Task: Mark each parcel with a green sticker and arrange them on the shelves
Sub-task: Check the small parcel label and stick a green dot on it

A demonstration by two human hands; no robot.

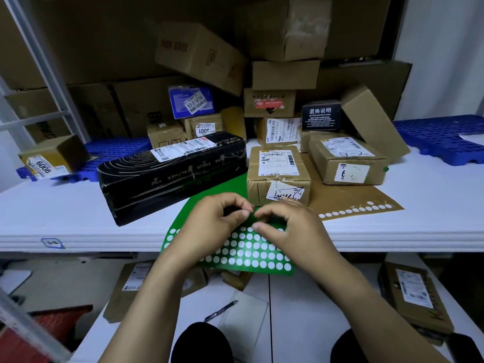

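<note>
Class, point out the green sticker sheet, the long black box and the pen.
green sticker sheet (pixel 248 254): head view, punched lower part between the wrists.
long black box (pixel 172 174): head view, middle of its top face.
pen (pixel 220 310): head view, mid-barrel.

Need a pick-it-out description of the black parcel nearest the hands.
On the white shelf, just left of the green sticker sheet, lies a long black box. Unlike the brown cartons around it, it reads PURE FOCUS and carries white labels on top.

White shelf (pixel 65 205): long black box (pixel 170 174) lies left of centre. Green sticker sheet (pixel 209 254) overhangs the near edge. Brown punched sheet (pixel 353 200) lies right. Blue plastic pallets (pixel 440 134) sit far left and far right.
</note>
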